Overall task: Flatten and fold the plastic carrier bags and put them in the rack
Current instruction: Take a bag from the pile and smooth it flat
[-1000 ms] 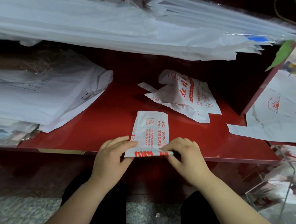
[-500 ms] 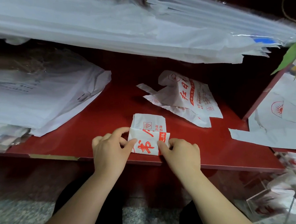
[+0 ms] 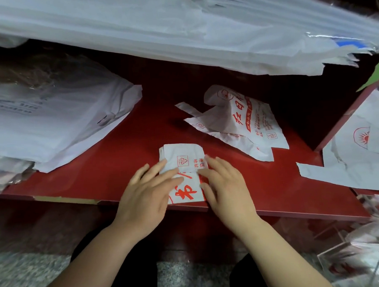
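- And the grip is gone: half a second ago both hands pinched the corners of the near flap with curled fingers; now the fingers are out straight and the flap is laid over.
- Left hand [image 3: 146,196] lies flat, fingers spread wide, pressing the 9 o'clock side of the folded bag [image 3: 180,153]; it holds nothing.
- Right hand [image 3: 227,187] mirrors it, fingers straight and flat on the 3 o'clock side, fingertips reaching the printed panel; nothing is gripped there either.
- The folded bag sits at the near edge of the red shelf [image 3: 119,164], just below the picture's centre; it is white, with a big red character showing between the hands and a small recycling mark on the far panel.
- At 2 o'clock from it, apart from it, lies a loose bag [image 3: 249,122], white with red print, crumpled, handles toward 10 o'clock.
- At 9 to 10 o'clock is a pile of white bags [image 3: 51,120]; across 12 o'clock a long stack of white plastic [image 3: 156,35] overhangs the shelf.
- At 3 o'clock lie more printed bags [image 3: 360,156]; at 5 o'clock is a clear box [image 3: 354,257], too blurred to read.
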Demonstrator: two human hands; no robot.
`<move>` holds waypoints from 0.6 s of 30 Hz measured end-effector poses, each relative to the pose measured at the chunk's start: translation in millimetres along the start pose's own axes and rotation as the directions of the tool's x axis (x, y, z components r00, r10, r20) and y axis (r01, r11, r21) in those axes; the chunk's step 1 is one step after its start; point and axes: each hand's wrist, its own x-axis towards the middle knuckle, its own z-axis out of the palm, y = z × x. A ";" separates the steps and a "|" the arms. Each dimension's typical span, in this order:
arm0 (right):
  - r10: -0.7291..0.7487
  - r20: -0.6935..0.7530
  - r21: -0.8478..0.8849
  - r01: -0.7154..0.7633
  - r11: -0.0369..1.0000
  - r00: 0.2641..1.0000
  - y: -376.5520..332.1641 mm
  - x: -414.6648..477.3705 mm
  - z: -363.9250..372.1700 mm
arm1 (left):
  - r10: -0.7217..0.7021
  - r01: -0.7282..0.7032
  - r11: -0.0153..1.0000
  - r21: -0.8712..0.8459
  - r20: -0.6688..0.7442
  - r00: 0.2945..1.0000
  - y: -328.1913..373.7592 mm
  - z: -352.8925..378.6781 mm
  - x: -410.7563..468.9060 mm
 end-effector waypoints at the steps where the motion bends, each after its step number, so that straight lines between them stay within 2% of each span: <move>1: -0.066 0.031 0.008 0.065 0.998 0.997 2.5 -2.9 1.4 | 0.022 -0.020 0.999 -0.032 0.047 0.999 -1.9 -1.6 -2.6; 3: -0.128 0.136 0.009 0.128 0.992 0.982 5.5 -7.6 0.2 | 0.072 -0.067 0.997 -0.042 0.136 0.988 -5.4 -6.1 -6.1; 5: -0.160 0.211 0.055 0.151 0.987 0.964 8.4 -15.4 -3.8 | 0.131 -0.138 0.990 0.022 0.201 0.971 -7.9 -8.5 -9.4; 7: -0.224 0.203 0.057 0.217 0.975 0.953 13.3 -24.6 -6.7 | 0.155 -0.159 0.987 0.013 0.179 0.972 -8.5 -9.1 -14.5; 9: -0.258 0.158 0.075 0.249 0.966 0.953 16.5 -34.5 -7.9 | 0.129 -0.121 0.990 -0.068 0.126 0.984 -5.8 -8.9 -21.8; 11: -0.247 0.076 0.141 0.235 0.962 0.966 17.3 -41.1 -8.0 | 0.065 -0.055 0.985 -0.164 0.055 0.996 -0.9 -9.6 -28.8; 13: -0.200 0.013 0.237 0.191 0.953 0.980 15.1 -43.8 -8.2 | -0.077 0.067 0.947 -0.315 -0.020 0.997 6.5 -12.0 -30.4; 16: 0.017 0.015 0.439 -0.022 0.898 1.000 6.7 -37.4 -16.9 | -0.388 0.332 0.786 -0.521 0.003 0.922 13.7 -15.9 -23.8; 18: 0.170 0.097 0.551 -0.195 0.812 0.981 0.5 -27.8 -23.9 | -0.489 0.410 0.718 -0.562 0.012 0.872 16.5 -17.5 -16.7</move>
